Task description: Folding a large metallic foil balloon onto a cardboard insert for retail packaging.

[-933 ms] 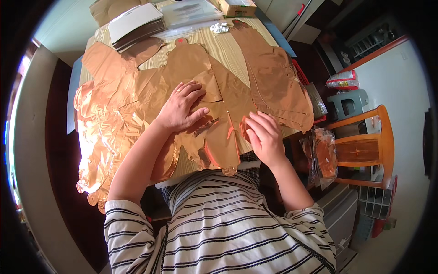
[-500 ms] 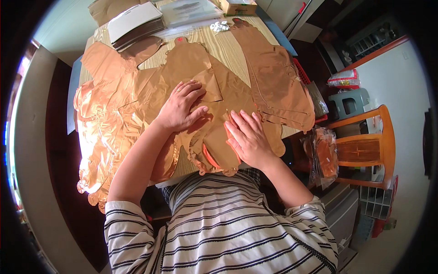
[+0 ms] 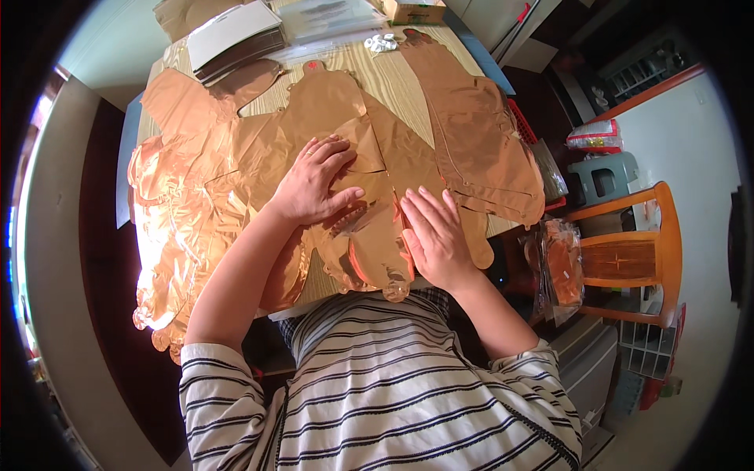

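Flat copper-coloured foil balloons (image 3: pixel 314 110) with rounded tabs along their edges overlap on the table in front of me. My left hand (image 3: pixel 318 182) lies palm down on the middle one, fingers spread a little, near a folded-over flap (image 3: pixel 357 145). To its right my right hand (image 3: pixel 436 239) rests on the foil beside a crease, its fingers stretched out and nothing gripped. Orange-red reflections show on the foil beside its fingertips. A round foil tab (image 3: pixel 397 290) hangs at the table's near edge. Whatever lies under both palms is hidden.
Another foil balloon (image 3: pixel 479 141) lies at the right of the table, and crumpled shiny foil (image 3: pixel 181 212) at the left. A stack of white cards (image 3: pixel 236 35), clear plastic sheets (image 3: pixel 330 20) and small white pieces (image 3: pixel 381 43) sit at the back. A wooden chair (image 3: pixel 620 259) stands at right.
My right hand has shifted slightly right, its fingers straighter and closer together. The foil beside it now looks flatter. My left hand has hardly moved.
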